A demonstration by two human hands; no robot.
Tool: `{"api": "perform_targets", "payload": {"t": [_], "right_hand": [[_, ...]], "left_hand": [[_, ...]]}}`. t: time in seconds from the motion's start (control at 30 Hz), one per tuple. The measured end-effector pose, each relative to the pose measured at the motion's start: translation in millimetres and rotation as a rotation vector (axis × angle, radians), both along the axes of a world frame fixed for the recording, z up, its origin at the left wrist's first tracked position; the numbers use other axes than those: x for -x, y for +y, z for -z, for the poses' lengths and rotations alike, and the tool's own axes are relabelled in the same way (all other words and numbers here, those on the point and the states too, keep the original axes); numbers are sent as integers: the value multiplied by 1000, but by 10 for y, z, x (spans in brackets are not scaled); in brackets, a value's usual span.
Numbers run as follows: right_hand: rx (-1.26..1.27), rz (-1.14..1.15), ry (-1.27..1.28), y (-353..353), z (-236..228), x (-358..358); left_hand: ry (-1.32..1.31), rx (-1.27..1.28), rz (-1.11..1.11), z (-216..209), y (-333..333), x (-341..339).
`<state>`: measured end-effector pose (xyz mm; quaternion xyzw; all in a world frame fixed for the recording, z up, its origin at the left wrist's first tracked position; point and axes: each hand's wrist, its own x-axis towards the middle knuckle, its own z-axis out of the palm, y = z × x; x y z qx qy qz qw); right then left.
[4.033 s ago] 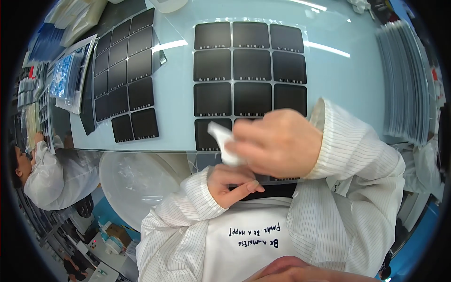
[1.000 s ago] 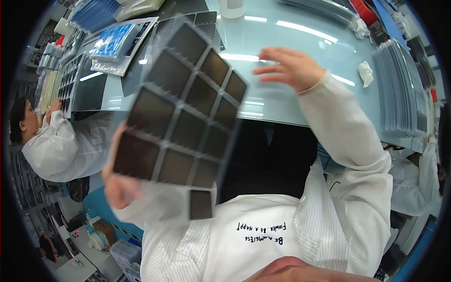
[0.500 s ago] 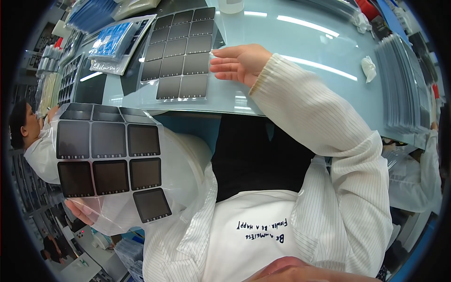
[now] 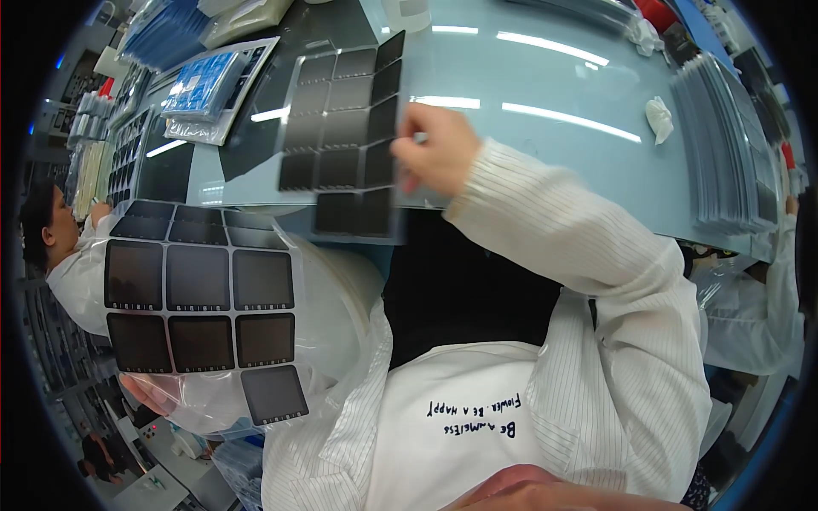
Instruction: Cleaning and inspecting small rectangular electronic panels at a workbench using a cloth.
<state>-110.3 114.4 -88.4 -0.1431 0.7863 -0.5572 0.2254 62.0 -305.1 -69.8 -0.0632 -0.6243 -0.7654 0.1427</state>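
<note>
My right hand (image 4: 439, 146) pinches the right edge of a clear sheet (image 4: 328, 119) printed with rows of dark, rounded squares. The sheet is lifted and tilted, its lower part hanging over the table's front edge, and it is slightly blurred. At the left, a similar clear sheet with dark squares (image 4: 198, 278) is draped over my left forearm and hand. My left hand (image 4: 146, 393) supports it from below, at its lower left corner. Part of that hand shows through the clear plastic; the thumb cannot be made out.
On the glass-topped table (image 4: 545, 153) lie blue-and-white packets (image 4: 204, 89) at the left and a crumpled white tissue (image 4: 659, 119) at the right. A tall stack of clear sheets (image 4: 724, 145) stands at the right edge. A co-worker (image 4: 64, 230) sits at the left.
My right hand has closed on the edge of the sheet that lay flat on the table and has lifted it toward me. My left hand and its sheet have dropped slightly in view.
</note>
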Motion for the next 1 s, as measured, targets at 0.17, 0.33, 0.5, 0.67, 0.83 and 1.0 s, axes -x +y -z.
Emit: {"api": "perform_targets", "payload": {"t": [0.17,0.33,0.5,0.67,0.83,1.0], "right_hand": [[122,382,239,1141,195,190],[168,578,371,2175,117,284],[-5,656,323,2476,98,293],[110,561,334,2423,53,219],[97,541,269,2301,13,-1],[-203,596,423,2168,-120,-143]], "left_hand": [[9,-68,8,267,-71,93],[31,-133,19,482,-10,185],[104,-162,47,533,-49,328],[149,-172,50,560,-211,384],[19,-642,354,-10,1192,593],[-2,-716,486,-29,1448,699]]}}
